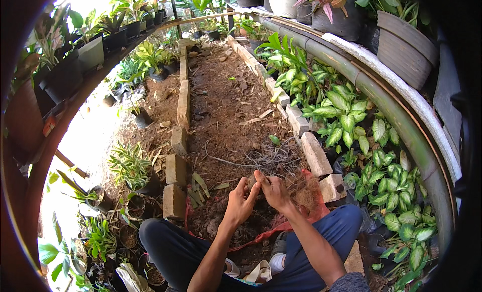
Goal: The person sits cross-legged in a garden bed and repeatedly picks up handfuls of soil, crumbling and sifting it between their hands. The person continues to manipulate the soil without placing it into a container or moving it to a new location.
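My left hand and my right hand meet in front of me, fingertips close together over the soil. A small brownish lump shows between the fingers of both hands; its kind is hard to make out. Beyond the hands lies a tangle of thin grey wire or string, one strand curving out to the left. Beside my right hand is a heap of brown fibre on a red plastic sheet or sack. Dark, fibrous soil lies below my hands.
Bricks edge the soil path on the left, and more bricks on the right. Potted plants stand at left. Variegated leafy plants grow at right beneath a bamboo pole. A cream cloth bag lies between my legs.
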The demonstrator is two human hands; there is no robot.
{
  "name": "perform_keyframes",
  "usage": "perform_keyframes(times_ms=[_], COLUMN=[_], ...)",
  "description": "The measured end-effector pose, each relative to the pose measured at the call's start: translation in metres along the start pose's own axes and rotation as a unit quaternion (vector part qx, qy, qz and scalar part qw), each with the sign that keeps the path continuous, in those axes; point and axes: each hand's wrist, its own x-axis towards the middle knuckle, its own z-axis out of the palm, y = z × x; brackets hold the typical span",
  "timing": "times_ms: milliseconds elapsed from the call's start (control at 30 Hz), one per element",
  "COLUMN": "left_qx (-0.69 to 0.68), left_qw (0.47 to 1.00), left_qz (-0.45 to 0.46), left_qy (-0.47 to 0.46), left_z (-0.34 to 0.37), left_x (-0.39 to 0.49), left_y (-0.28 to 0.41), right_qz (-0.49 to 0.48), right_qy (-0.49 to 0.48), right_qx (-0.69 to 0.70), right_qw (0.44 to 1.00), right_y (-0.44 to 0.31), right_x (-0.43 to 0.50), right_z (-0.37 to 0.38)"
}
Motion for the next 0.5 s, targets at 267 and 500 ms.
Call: perform_keyframes(times_ms=[267, 500], left_qx=[-0.003, -0.047], left_qw=[0.998, 0.997], left_qz=[0.03, 0.037], left_qy=[0.06, 0.04], left_z=[0.0, -0.005], left_x=[0.0, 0.0], left_y=[0.001, 0.001], right_qz=[0.061, 0.034], right_qy=[0.001, -0.038], right_qx=[0.037, 0.018], right_qw=[0.997, 0.999], right_y=[-0.008, -0.011], right_x=[-0.004, -0.004], right_z=[0.001, -0.005])
